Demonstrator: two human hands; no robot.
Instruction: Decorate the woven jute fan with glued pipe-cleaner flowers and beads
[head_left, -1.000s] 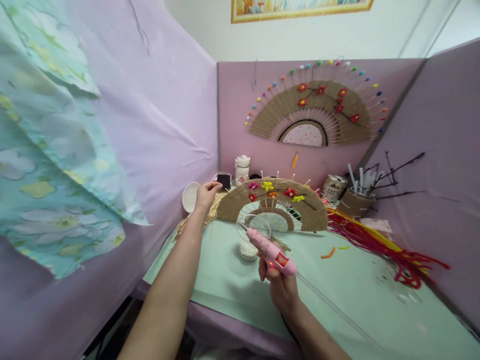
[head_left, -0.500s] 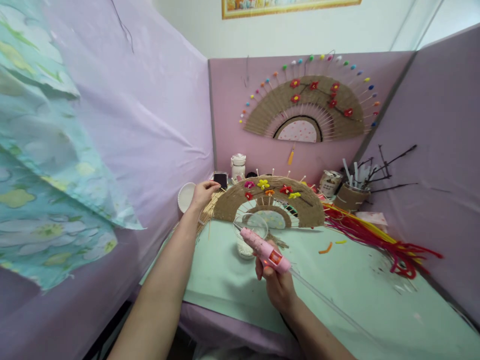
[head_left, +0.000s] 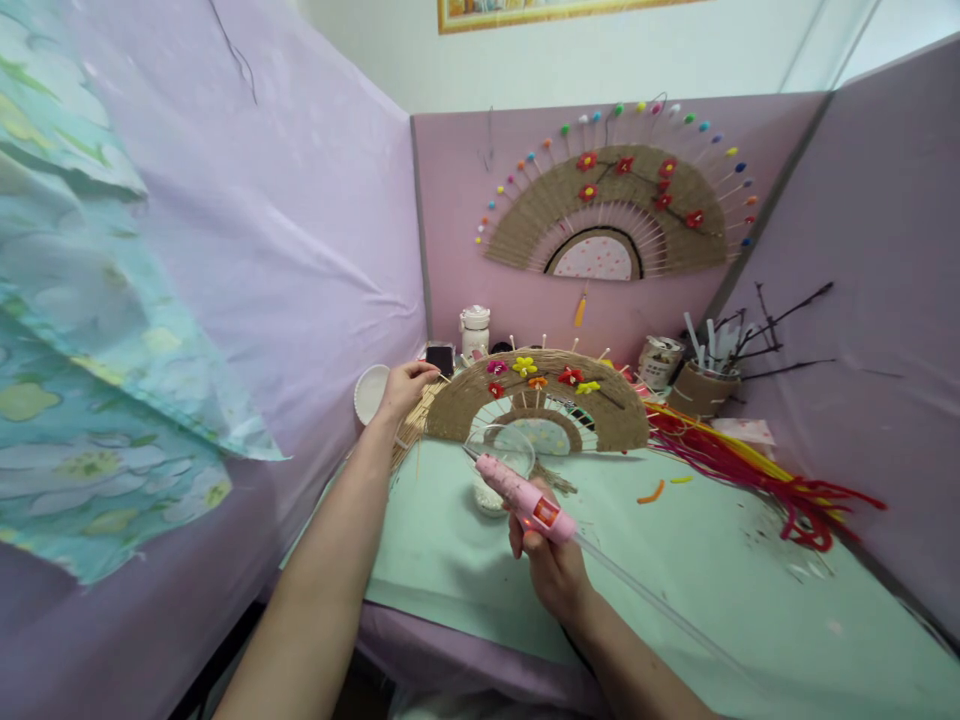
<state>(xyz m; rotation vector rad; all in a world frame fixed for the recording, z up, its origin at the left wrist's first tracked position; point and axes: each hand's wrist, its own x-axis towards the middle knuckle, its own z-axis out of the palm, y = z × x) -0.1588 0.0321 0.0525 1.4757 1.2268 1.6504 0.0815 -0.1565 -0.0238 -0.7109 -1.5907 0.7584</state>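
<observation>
Left hand [head_left: 409, 388]: pinched by 10 o'clock edge of fan [head_left: 551, 368], contents unclear | right hand [head_left: 553, 565]: wrapped round glue gun [head_left: 525, 500], aimed 10 o'clock | fan: 12 o'clock on surface [head_left: 660, 560], likely light, fragile; grip brown band [head_left: 624, 425]

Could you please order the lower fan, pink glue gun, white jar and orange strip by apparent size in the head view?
1. Lower fan
2. Pink glue gun
3. White jar
4. Orange strip
</observation>
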